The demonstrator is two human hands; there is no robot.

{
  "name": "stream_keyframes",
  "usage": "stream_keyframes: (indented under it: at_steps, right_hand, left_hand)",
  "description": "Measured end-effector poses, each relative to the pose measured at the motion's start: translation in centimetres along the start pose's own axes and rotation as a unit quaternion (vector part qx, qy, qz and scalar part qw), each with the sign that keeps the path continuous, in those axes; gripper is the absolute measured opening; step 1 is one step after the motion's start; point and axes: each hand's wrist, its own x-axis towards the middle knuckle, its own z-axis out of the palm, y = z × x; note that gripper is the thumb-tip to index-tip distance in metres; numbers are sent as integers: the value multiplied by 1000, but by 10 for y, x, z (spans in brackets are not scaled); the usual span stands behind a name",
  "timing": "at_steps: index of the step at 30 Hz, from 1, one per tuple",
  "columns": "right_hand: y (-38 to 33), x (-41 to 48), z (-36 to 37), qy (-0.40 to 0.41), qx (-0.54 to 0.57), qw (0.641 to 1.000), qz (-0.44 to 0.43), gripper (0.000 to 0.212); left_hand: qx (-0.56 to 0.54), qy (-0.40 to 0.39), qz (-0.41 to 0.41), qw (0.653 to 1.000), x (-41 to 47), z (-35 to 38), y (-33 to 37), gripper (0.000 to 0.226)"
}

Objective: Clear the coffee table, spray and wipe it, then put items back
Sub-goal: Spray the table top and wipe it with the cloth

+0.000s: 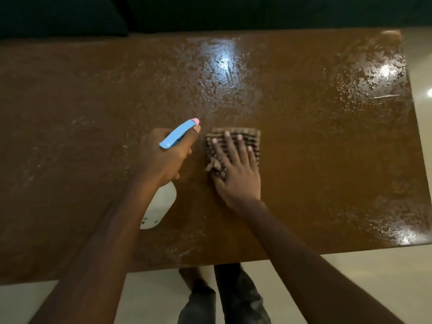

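Spray/wipe step: left hand [163,157] grips spray bottle [161,206]; right hand [236,169] flat, open on cloth [233,148]. Surface [327,160] looks wet toward 12 and 2 o'clock; wipe there next.

Home living room: low glossy brown wooden tabletop [304,160], dark cushioned sofa [58,17] along its far edge, pale tiled floor [350,277].

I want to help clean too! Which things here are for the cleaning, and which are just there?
For the cleaning:
- white plastic spray bottle with blue trigger, gripped in the left hand
- striped brown cloth, pressed flat under the right hand
- glossy brown coffee table, wet with spray

Just there:
- dark sofa cushion behind the table
- pale tiled floor
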Motion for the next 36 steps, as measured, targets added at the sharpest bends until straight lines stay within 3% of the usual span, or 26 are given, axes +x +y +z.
stream_keyframes:
  at_steps: [2, 5, 11, 17, 22, 26, 29, 32, 34, 36]
  right_hand:
    - [5, -19, 8, -33, -19, 995, -88, 70]
    - [37, -42, 8, -32, -14, 995, -98, 68]
    - [69, -48, -11, 1, 56, 994, 94, 66]
    - [75, -15, -23, 39, 112, 976, 185, 66]
    - [62, 63, -40, 79, 134, 953, 261, 67]
    - [18, 120, -42, 71, 83, 975, 191, 67]
    - [-14, 111, -25, 44, 26, 998, 41, 68]
    - [-3, 70, -15, -10, -21, 996, -90, 69]
    - [27, 47, -18, -19, -30, 993, -113, 69]
    - [61, 37, -27, -13, -35, 996, -75, 69]
  left_hand:
    - [11, -14, -9, 1000, 5, 1, 5, 47]
    - [40, -35, -2, 999, 12, 1, 8, 47]
    - [95, -62, 7, 993, 32, 9, 10, 60]
    - [113, -84, -13, 990, 46, 6, 10, 64]
    - [49, -67, -3, 997, 57, -10, 12, 53]
    - [17, -30, 3, 999, 68, -21, 16, 49]
    - [20, -13, 38, 999, 75, -28, 19, 57]
    - [24, -17, 49, 998, 81, -32, 23, 58]
    - [29, -23, 44, 998, 83, -33, 24, 56]
    - [30, -28, 36, 999, 86, -34, 23, 53]
